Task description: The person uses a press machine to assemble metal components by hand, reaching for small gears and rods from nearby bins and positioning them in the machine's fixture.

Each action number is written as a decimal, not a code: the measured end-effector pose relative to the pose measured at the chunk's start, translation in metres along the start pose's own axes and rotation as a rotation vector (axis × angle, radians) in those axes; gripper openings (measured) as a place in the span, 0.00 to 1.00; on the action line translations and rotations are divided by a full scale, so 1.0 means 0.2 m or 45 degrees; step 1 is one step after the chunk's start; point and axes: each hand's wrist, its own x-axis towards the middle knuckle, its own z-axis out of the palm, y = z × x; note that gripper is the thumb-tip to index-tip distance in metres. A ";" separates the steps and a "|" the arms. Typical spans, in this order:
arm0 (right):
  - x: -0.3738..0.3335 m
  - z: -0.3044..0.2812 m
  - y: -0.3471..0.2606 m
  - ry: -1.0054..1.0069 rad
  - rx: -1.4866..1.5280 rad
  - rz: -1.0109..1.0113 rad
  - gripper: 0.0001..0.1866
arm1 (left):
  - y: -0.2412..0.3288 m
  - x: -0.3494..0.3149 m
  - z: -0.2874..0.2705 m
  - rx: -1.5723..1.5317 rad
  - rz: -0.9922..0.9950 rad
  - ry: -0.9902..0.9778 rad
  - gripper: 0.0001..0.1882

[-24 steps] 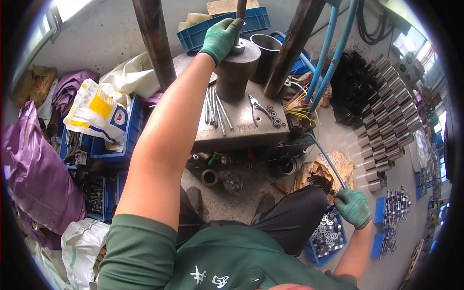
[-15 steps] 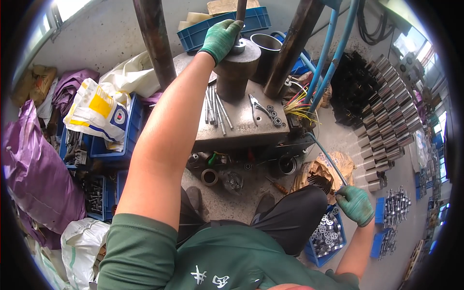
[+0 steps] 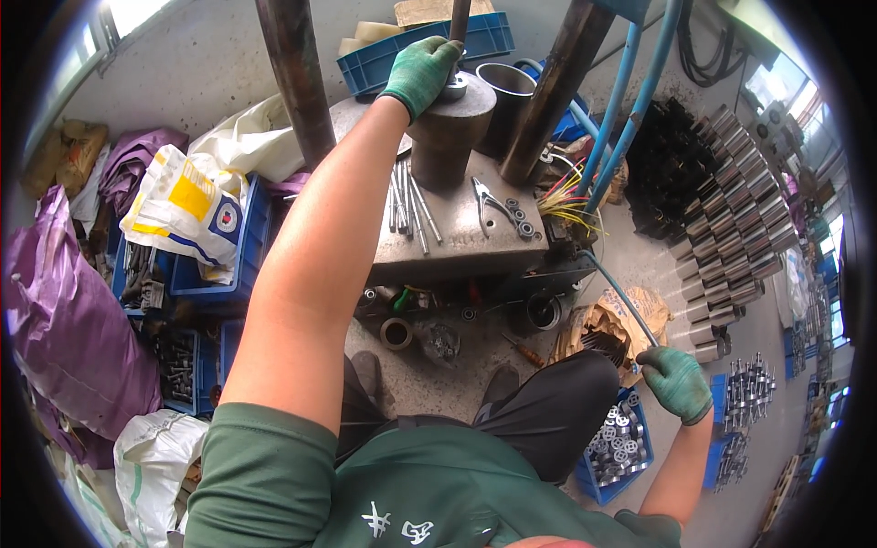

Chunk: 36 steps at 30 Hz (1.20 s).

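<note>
Clearly, a small, light but slippery metal ring (image 3: 454,87) is grasped by left-hand fingers (image 3: 438,57) atop the heavy cylinder (image 3: 445,137); the right hand (image 3: 678,384) is clenched.

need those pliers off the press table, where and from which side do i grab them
Take the pliers by the two handles, which splay apart toward the table's front edge; the jaws point back at the dark cylinder under the left hand. Come from above and the front. The rods lie to the left and small rings beside the right handle, so a narrow grip is probably best.
</note>
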 end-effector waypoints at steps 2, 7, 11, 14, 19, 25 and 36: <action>-0.01 0.01 0.04 -0.058 -0.026 -0.065 0.13 | 0.01 -0.01 0.00 -0.011 -0.010 -0.006 0.18; -0.01 0.02 0.04 0.150 0.092 0.031 0.13 | 0.02 -0.03 0.01 -0.069 -0.022 0.001 0.18; -0.03 0.03 0.02 0.250 0.053 -0.024 0.13 | 0.03 -0.03 0.01 -0.070 -0.014 -0.012 0.18; -0.01 0.04 -0.01 0.302 0.262 0.097 0.13 | -0.04 0.01 -0.01 0.001 0.101 0.029 0.17; 0.17 -0.11 0.09 0.701 0.081 -0.052 0.12 | -0.04 0.02 0.03 -0.015 0.206 0.022 0.19; 0.71 -0.47 0.08 1.203 -0.024 -0.170 0.16 | -0.07 0.03 0.01 -0.026 0.134 -0.031 0.18; 1.07 -0.67 0.18 1.103 -0.240 0.058 0.26 | -0.03 0.02 0.02 -0.024 0.151 -0.044 0.17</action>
